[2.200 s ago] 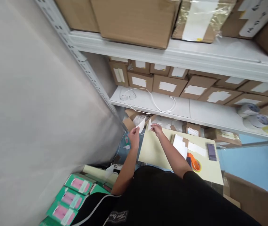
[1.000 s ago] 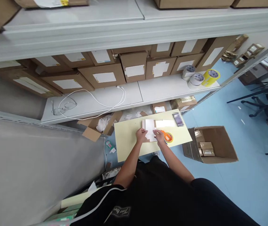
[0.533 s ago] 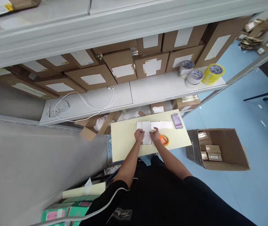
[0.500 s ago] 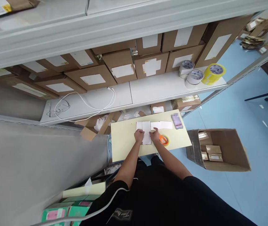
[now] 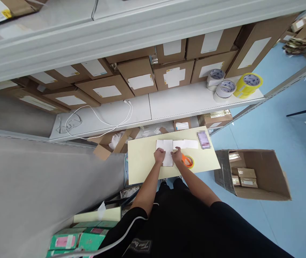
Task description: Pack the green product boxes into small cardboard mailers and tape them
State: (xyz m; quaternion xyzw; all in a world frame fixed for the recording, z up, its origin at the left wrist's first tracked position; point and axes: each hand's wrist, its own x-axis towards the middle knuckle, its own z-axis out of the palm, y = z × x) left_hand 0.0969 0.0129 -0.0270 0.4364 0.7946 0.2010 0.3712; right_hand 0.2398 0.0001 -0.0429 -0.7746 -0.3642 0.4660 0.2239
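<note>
A white paper sheet (image 5: 168, 145) lies on the cream tabletop, with a thin brown edge showing along its bottom. At its left side my left hand (image 5: 159, 156) pinches the paper with bent fingers. My right hand (image 5: 177, 155) grips the right edge, its thumb on the sheet and a finger pointing up and away. Close beside the right hand is an orange tape dispenser (image 5: 187, 161) with a roll of yellowish tape. A strip of white paper labels (image 5: 186, 144) extends to the right of the sheet. Whatever lies under the paper is mostly hidden.
A blurred purple item (image 5: 203, 139) is at the right of the cream table (image 5: 140, 165). Behind, a shelf (image 5: 174, 96) bears cartons (image 5: 139, 82), tape rolls (image 5: 226, 89) and a white cable (image 5: 99, 120). On the floor to the right, an open carton (image 5: 269, 172) holds small boxes.
The sheet's left part, which looked like a separate fold before, now lies even with the rest. Both hands stay almost in place; the whole view has shifted slightly.
</note>
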